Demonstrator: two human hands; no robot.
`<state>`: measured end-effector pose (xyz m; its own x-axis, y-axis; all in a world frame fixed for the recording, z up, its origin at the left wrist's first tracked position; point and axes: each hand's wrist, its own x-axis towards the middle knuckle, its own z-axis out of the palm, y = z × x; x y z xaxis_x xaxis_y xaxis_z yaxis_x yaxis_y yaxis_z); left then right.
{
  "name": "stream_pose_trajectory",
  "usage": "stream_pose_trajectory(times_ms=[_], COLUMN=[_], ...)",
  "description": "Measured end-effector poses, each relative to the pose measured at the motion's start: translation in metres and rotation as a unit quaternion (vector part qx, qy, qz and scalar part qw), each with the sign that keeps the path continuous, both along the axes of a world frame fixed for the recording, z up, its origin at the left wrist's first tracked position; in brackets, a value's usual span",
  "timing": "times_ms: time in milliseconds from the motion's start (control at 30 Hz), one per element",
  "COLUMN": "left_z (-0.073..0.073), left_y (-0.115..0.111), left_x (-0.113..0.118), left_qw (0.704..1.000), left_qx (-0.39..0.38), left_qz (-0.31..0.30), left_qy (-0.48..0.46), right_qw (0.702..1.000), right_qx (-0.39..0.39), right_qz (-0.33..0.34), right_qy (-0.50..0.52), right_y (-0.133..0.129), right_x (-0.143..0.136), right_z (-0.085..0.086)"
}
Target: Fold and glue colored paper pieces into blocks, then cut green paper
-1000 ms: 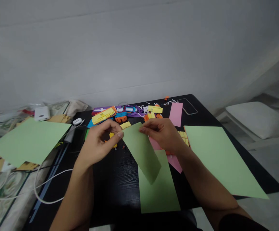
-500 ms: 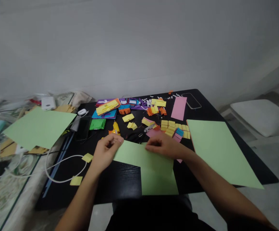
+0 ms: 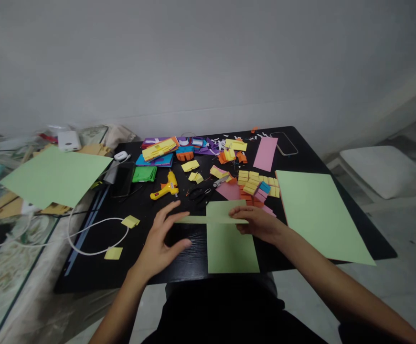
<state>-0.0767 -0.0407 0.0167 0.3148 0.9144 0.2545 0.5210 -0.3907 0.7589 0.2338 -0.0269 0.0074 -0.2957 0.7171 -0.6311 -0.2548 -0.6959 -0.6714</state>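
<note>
My right hand pinches one end of a light green paper piece, which is tilted so that it shows almost edge-on as a narrow band. Fingers spread and thumb apart, my left hand is at the other end; its fingertips meet or nearly meet the paper, I cannot tell which. Beneath the held piece, a second light green sheet lies flat near the table's front edge. Just beyond lie black-handled scissors and a yellow glue gun.
Folded yellow paper pieces, a pink sheet and a green paper stack lie on the black table. At right is a large green sheet, at left another green sheet and a looped white cable.
The held green paper has tipped from facing up to nearly edge-on. My left hand has opened from its pinch, and my right hand has shifted toward the paper's right end.
</note>
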Motion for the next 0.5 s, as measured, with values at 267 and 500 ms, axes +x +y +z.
stream_pose_trajectory(times_ms=[267,500], left_z=[-0.004,-0.021], left_y=[0.005,0.014], left_x=[0.006,0.008], left_qw=[0.998,0.975], left_qx=[-0.029,-0.192], left_qz=[-0.022,0.058], left_qy=[-0.054,-0.097], right_qw=[0.992,0.944], right_qx=[-0.056,0.245], right_qz=[0.110,0.092], right_qy=[0.017,-0.199], right_y=[-0.013,-0.005], right_x=[0.011,0.004], right_z=[-0.008,-0.010])
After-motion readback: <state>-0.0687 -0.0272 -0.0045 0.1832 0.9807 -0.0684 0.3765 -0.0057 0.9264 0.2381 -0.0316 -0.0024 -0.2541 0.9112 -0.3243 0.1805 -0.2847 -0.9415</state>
